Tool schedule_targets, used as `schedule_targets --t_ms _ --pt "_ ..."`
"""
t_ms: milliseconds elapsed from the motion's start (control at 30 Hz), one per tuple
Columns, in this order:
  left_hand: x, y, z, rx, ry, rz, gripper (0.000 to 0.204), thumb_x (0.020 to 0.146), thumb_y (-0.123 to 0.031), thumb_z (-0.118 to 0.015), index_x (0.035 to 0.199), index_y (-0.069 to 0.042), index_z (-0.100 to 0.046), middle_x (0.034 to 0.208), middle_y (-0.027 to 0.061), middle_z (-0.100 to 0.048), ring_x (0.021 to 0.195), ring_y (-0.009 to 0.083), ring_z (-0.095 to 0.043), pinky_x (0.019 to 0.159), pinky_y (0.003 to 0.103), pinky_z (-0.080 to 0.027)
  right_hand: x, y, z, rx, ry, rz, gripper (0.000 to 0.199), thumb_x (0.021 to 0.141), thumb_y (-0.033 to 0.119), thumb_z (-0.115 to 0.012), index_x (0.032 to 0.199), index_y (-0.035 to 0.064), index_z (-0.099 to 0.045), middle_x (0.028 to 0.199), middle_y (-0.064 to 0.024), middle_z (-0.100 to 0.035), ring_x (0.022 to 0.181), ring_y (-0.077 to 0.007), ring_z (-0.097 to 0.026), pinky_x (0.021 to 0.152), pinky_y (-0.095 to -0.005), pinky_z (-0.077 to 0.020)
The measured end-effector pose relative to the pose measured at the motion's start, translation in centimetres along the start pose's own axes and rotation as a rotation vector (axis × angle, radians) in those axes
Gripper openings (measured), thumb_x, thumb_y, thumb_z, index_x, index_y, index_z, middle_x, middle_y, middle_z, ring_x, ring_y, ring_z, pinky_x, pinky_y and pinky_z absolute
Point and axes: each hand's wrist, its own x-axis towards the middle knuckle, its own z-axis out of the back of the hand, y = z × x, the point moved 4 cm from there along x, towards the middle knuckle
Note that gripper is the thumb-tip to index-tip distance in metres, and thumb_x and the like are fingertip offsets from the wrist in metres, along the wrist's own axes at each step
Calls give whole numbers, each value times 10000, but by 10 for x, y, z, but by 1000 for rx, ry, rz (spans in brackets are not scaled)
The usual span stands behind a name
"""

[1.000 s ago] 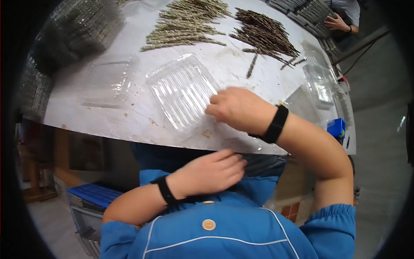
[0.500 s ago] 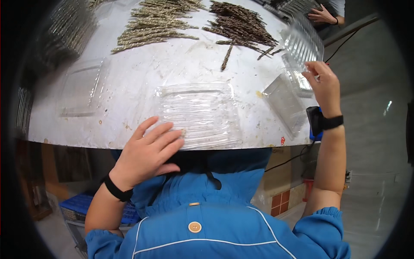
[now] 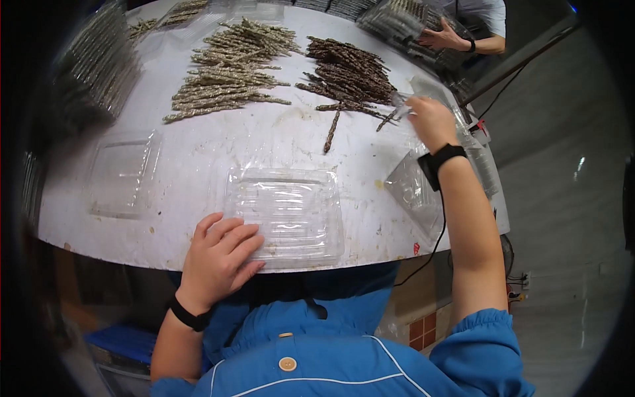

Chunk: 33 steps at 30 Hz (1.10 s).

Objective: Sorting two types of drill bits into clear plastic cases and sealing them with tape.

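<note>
A clear ridged plastic tray (image 3: 288,221) lies at the table's front edge. My left hand (image 3: 221,255) rests against its near left corner, fingers stretched out. Farther forward on the right, my right hand (image 3: 431,122) has its fingers drawn together by the right end of a pile of dark brown twisted sticks (image 3: 350,73). Something pale and see-through shows at its fingertips, too blurred to name. One loose dark stick (image 3: 332,131) points toward me from the pile. Left of it lies a pile of gold twisted sticks (image 3: 225,76).
A clear plastic lid (image 3: 122,175) lies at the left, below tall stacked filled trays (image 3: 99,59). More clear plastic pieces (image 3: 413,182) lie under my right forearm. At the far right, a co-worker's hand (image 3: 444,36) touches stacked trays (image 3: 390,23).
My right hand has moved left from the clear plastic pieces to the dark sticks. My left hand stays by the tray. The view has shifted, showing more of the table's far side.
</note>
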Motion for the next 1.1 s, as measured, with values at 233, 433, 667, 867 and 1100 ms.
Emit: schedule_targets --t_ms 233,433,667,867,1100 --pt "-9 3 5 -62 19 94 380 703 -264 -765 1029 -90 -676 1120 48 -639 1106 266 -542 977 470 -394 9 -23 -62 -254 381 -112 157 834 126 -599 913 132 -735 975 -112 -726 944 -302 -697 769 -432 -551" --pt "-4 1 4 -120 -12 119 359 673 -218 -786 993 -90 -686 1106 41 -655 1114 293 -543 966 449 -407 1 -32 -28 -75 324 -245 239 786 283 -741 949 108 -725 968 -129 -711 960 -306 -678 801 -434 -543" --pt "-1 1 2 -85 -44 130 342 692 -218 -788 1000 -107 -690 1105 21 -659 1128 260 -557 956 431 -413 -3 -62 -20 57 390 -312 312 808 292 -718 1063 111 -717 1046 -149 -704 1004 -335 -658 868 -446 -522" --pt "-1 0 3 -91 -42 129 316 704 -219 -784 988 -109 -701 1103 19 -670 1127 258 -563 958 419 -415 -18 -69 -18 133 420 -323 397 807 323 -726 1116 75 -705 1093 -162 -698 1046 -325 -653 916 -422 -508" --pt "-2 -1 4 -94 -38 134 306 713 -220 -785 985 -106 -704 1106 23 -672 1132 267 -567 962 413 -416 -21 -54 -12 195 478 -293 398 820 362 -716 1128 109 -705 1134 -133 -691 1080 -317 -637 923 -419 -501"
